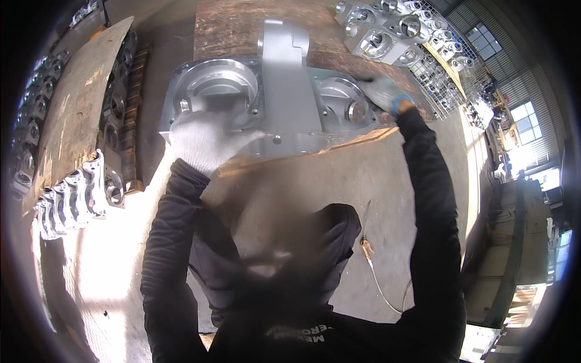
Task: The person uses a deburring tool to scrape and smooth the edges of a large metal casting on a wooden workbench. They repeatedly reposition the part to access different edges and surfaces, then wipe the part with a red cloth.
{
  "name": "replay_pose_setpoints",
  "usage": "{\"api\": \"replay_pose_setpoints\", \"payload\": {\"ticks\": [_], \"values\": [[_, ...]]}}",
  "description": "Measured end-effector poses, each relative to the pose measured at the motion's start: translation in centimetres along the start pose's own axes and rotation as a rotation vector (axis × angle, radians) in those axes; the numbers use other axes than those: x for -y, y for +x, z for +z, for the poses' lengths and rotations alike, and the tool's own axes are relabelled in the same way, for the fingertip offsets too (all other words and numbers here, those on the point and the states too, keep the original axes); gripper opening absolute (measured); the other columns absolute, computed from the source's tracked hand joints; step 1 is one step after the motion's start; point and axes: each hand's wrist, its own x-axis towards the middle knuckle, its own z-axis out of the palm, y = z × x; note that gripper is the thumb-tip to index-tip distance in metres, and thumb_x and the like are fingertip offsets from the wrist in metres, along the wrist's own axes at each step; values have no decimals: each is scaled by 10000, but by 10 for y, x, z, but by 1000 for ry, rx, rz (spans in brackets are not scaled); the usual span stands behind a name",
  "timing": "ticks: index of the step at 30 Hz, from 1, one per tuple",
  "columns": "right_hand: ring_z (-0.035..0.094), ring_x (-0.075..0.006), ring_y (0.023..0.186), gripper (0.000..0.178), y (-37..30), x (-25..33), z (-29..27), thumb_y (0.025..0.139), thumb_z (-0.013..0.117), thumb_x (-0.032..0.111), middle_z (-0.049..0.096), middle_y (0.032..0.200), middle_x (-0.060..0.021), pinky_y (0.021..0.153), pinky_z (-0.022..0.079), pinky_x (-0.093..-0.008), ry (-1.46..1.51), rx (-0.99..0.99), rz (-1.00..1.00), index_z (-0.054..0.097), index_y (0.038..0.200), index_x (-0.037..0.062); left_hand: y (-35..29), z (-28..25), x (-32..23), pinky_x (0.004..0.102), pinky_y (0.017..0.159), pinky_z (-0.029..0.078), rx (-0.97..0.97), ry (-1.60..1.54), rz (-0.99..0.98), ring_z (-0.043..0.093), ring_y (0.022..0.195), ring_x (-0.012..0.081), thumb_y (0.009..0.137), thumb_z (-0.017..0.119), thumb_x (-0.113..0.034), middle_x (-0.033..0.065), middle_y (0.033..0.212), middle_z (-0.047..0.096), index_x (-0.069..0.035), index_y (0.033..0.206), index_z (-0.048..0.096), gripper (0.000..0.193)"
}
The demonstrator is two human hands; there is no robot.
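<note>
A large silver-grey metal housing [289, 97] lies on a brown wooden board in front of me. It has a wide round opening at its left, a raised block in the middle and a smaller round bore at its right. My left hand [203, 140], in a whitish knitted glove, grips the near left edge, its thumb stretched along the front face and its fingers over the rim of the wide opening. At the right end, my right hand [382, 94], in a glove with a blue cuff, rests against the housing's side; its fingers are smeared by motion.
The wooden board [230, 27] extends behind the housing. More metal castings [387, 36] crowd the far right. On the left, a plywood sheet [78, 103] has rows of castings along both sides. An air gun [367, 247] with a hose lies on the floor near my right knee.
</note>
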Motion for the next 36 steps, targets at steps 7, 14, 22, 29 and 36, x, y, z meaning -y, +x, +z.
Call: {"api": "replay_pose_setpoints", "payload": {"ticks": [7, 14, 22, 29, 36], "values": [[776, -330, 1015, 534, 6, 23, 15, 1014, 653, 474, 794, 1094, -240, 923, 577, -419, -295, -122, -169, 741, 1332, 54, 1, 6, 12, 402, 541, 529, -39, -38, -22, 645, 489, 286, 766, 747, -852, 89, 516, 584, -83, 630, 706, 782], [742, -443, 1071, 461, 44, 29, 38, 1007, 633, 389, 771, 1123, -265, 956, 571, -510, -439, -224, -448, 739, 1310, 58, -3, 8, 13, 406, 501, 500, -128, -65, 25, 615, 471, 289, 750, 747, -867, 86, 477, 525, -83, 588, 684, 803], [721, -473, 1075, 368, -12, 75, 24, 996, 578, 281, 758, 1131, -275, 972, 566, -529, -500, -119, -444, 773, 1177, 28, -4, 14, 17, 422, 512, 526, -139, -13, 48, 637, 482, 291, 753, 691, -911, 116, 507, 600, -68, 640, 756, 853], [724, -468, 1082, 369, -46, 86, 50, 967, 620, 344, 754, 1160, -261, 1001, 559, -531, -483, -249, -347, 816, 1146, 87, -1, 0, 10, 441, 648, 574, -125, -158, -17, 672, 570, 301, 783, 650, -912, 103, 516, 622, -117, 736, 817, 814], [728, -440, 1087, 431, -62, 89, 41, 997, 596, 274, 749, 1112, -281, 998, 564, -517, -214, -395, -359, 726, 1379, 120, 0, -16, 10, 454, 711, 583, 171, -233, -126, 744, 729, 284, 790, 806, -706, 75, 768, 744, -143, 922, 804, 579]]}}
